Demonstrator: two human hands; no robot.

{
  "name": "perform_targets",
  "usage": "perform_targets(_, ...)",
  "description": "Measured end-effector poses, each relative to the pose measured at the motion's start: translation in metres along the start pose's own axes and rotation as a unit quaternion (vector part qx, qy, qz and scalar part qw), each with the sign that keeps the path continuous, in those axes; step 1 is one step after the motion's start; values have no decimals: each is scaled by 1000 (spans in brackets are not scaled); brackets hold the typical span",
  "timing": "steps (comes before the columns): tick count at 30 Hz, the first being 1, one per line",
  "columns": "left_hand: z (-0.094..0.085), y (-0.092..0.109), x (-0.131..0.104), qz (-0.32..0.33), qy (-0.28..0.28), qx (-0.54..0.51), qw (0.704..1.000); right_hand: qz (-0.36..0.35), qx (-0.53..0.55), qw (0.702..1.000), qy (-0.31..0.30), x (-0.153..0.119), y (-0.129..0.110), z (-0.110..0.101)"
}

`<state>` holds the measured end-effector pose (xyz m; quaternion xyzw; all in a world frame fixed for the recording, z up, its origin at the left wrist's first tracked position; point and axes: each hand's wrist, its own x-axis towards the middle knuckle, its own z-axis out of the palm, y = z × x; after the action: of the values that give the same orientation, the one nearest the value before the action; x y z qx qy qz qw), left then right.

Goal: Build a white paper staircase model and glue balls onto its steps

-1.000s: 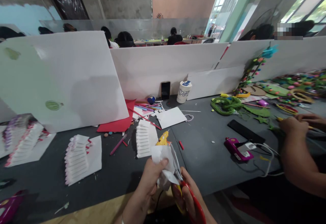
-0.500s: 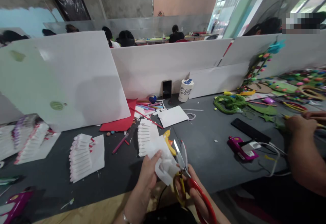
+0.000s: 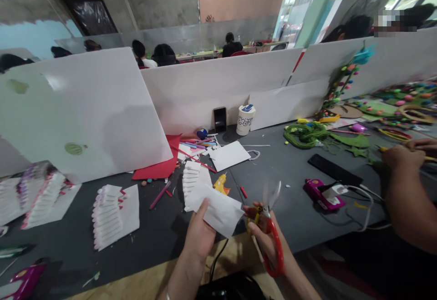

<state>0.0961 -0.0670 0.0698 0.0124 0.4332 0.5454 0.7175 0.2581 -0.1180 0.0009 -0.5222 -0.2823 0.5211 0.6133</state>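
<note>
A white sheet of paper [image 3: 223, 211] is pinched in my left hand [image 3: 201, 229], thumb on top, above the table's front edge. My right hand [image 3: 268, 238] is wrapped round a pair of scissors [image 3: 276, 252] with red and yellow handles, to the right of the sheet. The blades point up and away and are blurred. My right fingertips reach close to the sheet's right corner; whether they touch it I cannot tell. Behind the sheet lie a yellow glue gun [image 3: 221, 183], partly covered, and a pleated white paper piece [image 3: 191, 179].
Another pleated piece [image 3: 109, 216] lies at left. A white card [image 3: 230, 155], a cup [image 3: 245, 120] and a phone [image 3: 220, 119] stand or lie farther back. At right are a purple power strip [image 3: 322, 194], cables, green cord [image 3: 303, 135] and a co-worker's arm [image 3: 406, 190].
The scissors have moved right, away from the sheet, and their blades have swung to the right. The sheet now lies flatter and more spread out in my left hand. A small red stick has come into view.
</note>
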Motion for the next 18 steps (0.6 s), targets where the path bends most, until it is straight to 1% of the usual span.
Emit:
perform_targets(2, 2, -3, -2, -26, -10, 3, 1000, -1, -4, 1000, -6, 0, -1, 7)
perform_targets(4, 4, -5, -4, -44, -18, 3, 999, -6, 4, 1000, 8, -1, -3, 13)
perform_targets(7, 6, -6, -6, -55, -40, 2, 998, -8, 20, 999, 25, -1, -9, 11)
perform_targets(9, 8, -7, -7, -52, -57, 1, 997, -10, 17, 999, 27, 0, -12, 3)
perform_targets(11, 9, -10, -6, -43, -63, 2, 997, -9, 10, 1000, 26, 4, -16, -9)
perform_targets(15, 11, -23, 2, -35, -26, 41, 998, -3, -13, 1000, 23, 16, -21, -38)
perform_targets(18, 10, -36, 7, -23, -13, 80, 996, -19, -43, 998, 29, 26, -25, -60)
